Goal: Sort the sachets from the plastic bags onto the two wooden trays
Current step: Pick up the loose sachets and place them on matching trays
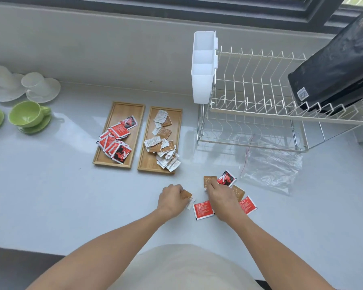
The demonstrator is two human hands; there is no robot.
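Fingers (177,190) of the left hand (170,200) are curled shut around a brown sachet (186,195), which pokes out toward the right, probably kept in hand so several of a kind can go over together. Those of the right hand (219,197) press down on another brown sachet (208,181) lying flat on the counter (50,185); whether they have pinched it yet I cannot tell. Around that hand the loose ones lie mixed: a red-and-black sachet (226,178) just beyond, two red sachets (203,210) either side of the wrist. Farther off, the left tray (140,116) holds the reds, the right tray (177,122) the brown and white ones, so colour decides each home. An empty plastic bag (272,170) lies flattened to the right, under the dish rack (260,97). Nothing blocks the short reach to the trays.
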